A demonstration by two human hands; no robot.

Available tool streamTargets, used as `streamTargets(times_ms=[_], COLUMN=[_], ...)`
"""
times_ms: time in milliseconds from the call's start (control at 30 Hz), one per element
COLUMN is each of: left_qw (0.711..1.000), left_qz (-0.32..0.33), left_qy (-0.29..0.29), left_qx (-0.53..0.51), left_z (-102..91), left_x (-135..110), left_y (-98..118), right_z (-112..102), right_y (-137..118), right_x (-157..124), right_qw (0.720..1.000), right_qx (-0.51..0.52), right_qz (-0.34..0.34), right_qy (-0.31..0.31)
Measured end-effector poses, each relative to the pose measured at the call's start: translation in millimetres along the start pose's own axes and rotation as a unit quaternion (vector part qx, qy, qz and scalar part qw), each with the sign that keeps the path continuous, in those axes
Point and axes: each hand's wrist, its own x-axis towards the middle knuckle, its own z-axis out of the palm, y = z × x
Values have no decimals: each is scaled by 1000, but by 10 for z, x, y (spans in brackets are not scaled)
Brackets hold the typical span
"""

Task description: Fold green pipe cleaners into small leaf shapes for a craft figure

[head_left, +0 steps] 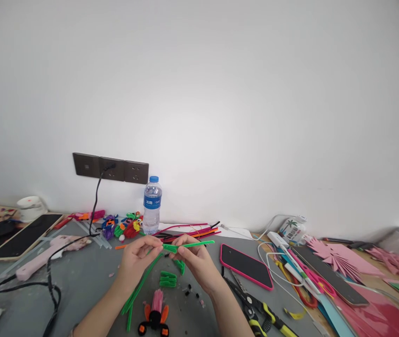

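Between my two hands is a green pipe cleaner [170, 248], folded into a short bundle with one long end pointing right. My left hand [139, 255] pinches the bundle's left end between thumb and fingers. On the right side, my right hand [194, 260] grips it with thumb and fingertips. Below them lies a folded green pipe cleaner bundle [168, 279], and a second green piece [181, 267] is partly behind my right hand. Long green pipe cleaners [138, 292] run beside my left forearm. Nearer me is a pipe cleaner figure [155, 316] in pink, black and orange.
A water bottle [152, 206] stands by the wall, next to small colourful pipe cleaner figures [122, 226]. A pink glue gun [41, 262] and its black cable lie left. To the right are a pink-edged phone [246, 266], yellow-black pliers [255, 306] and pink paper [371, 304].
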Motion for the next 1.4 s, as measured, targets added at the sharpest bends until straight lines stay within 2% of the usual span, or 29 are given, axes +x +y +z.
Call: streamTargets(times_ms=[400, 500, 733, 900, 1133, 1233, 1400], left_qw=[999, 999, 998, 996, 997, 997, 996], left_qz=[-27, -31, -20, -28, -30, -42, -87], left_qy=[-7, 0, -22, -36, -48, -50, -25], left_qx=[-14, -31, -47, -75, -60, -36, -15], left_z=[8, 3, 18, 36, 63, 61, 32], left_x=[-30, -26, -28, -37, -39, -37, -19], left_y=[2, 7, 48, 45, 92, 95, 61], right_z=[37, 48, 16, 23, -27, -54, -67], right_y=[-42, -60, -28, -35, -21, -4, 25], right_x=[-19, -25, -26, -42, -72, -63, -18], right_qw=[999, 999, 998, 995, 986, 986, 995], right_qx=[26, 36, 37, 48, 68, 61, 65], right_qz=[26, 19, 9, 41, 98, 106, 65], right_qy=[-26, -23, -45, -82, -118, -109, -49])
